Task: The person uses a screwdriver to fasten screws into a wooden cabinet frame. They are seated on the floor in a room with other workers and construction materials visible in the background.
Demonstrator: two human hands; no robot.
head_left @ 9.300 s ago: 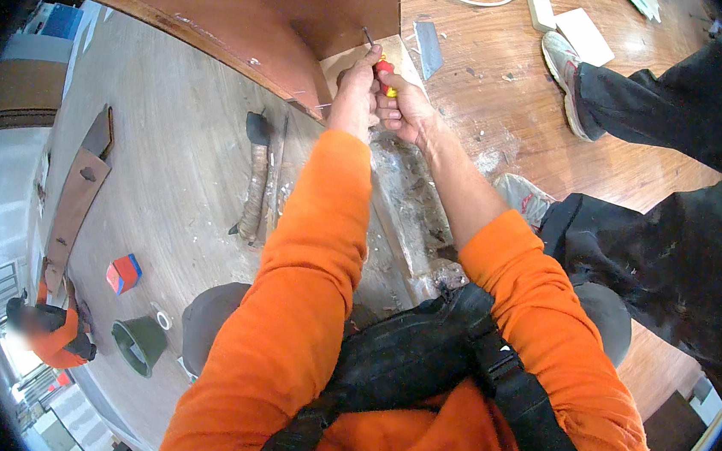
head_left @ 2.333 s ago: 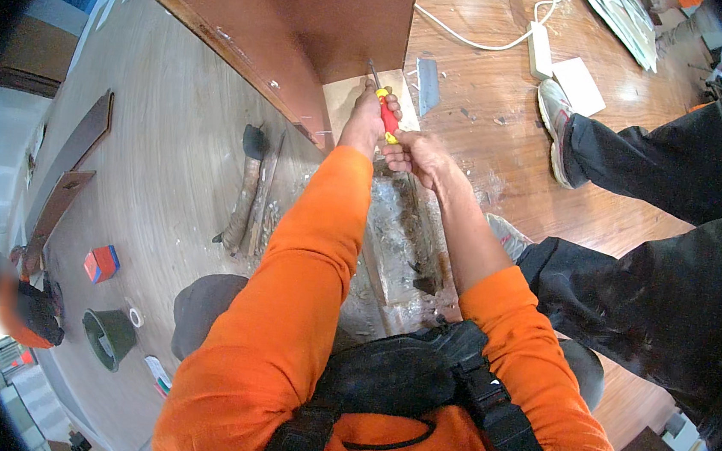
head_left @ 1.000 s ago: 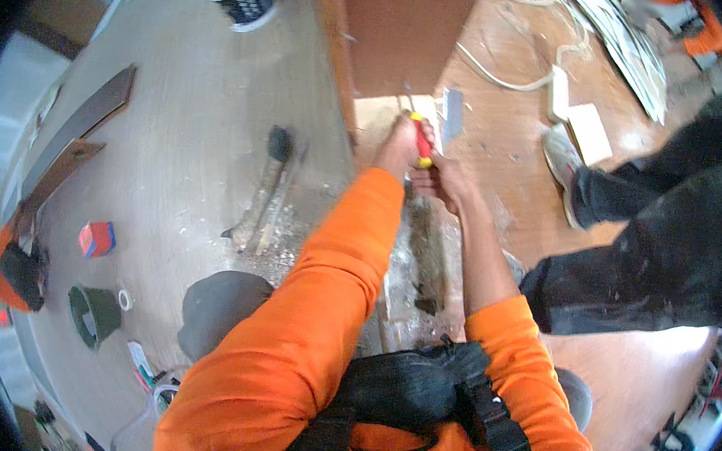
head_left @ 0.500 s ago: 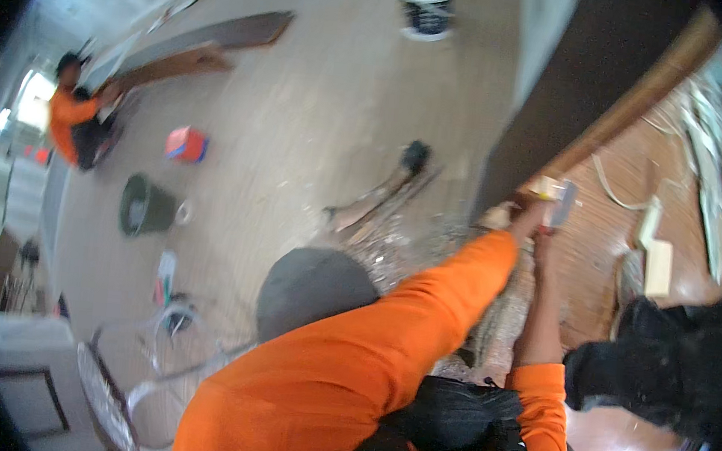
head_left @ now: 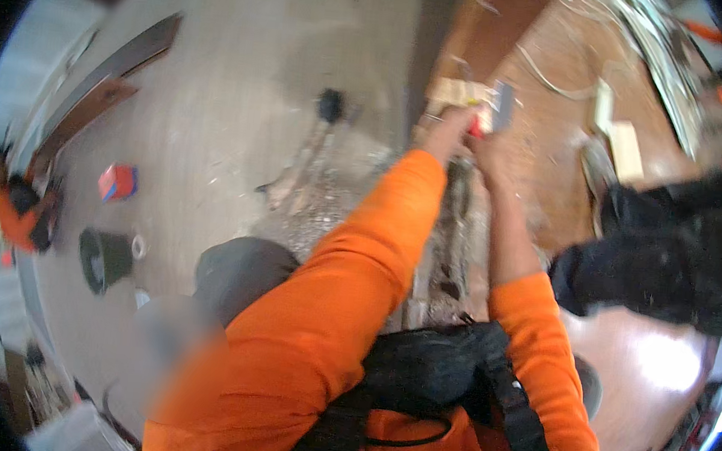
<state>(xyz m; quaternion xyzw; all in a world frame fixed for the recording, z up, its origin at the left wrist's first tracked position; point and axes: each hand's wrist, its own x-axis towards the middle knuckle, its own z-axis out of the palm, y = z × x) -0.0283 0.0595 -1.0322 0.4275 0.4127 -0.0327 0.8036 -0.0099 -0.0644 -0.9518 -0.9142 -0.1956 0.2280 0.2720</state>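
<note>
My left hand (head_left: 449, 132) and my right hand (head_left: 489, 156) meet closely at the near end of a brown wooden board (head_left: 503, 19) with a dark side. The right hand is closed on what looks like a scraper (head_left: 502, 106), with a flat grey blade and red at its handle. My left fingers are curled beside the board end, and what they grip is hidden. A pale wooden piece (head_left: 457, 91) and a small yellow part lie right at the fingertips. Motion blurs the details.
Debris (head_left: 314, 221) and a long-handled tool with a black head (head_left: 330, 104) lie on the floor. Left stand a green bucket (head_left: 106, 259) and a red-blue box (head_left: 117, 182). A co-worker in orange (head_left: 19, 213) crouches far left. At right are dark-trousered legs (head_left: 659, 252) and a pale block (head_left: 625, 152).
The view has swung, so my hands and the board appear farther left and higher. More of the board's brown wooden face shows. Both hands stay close together at its end.
</note>
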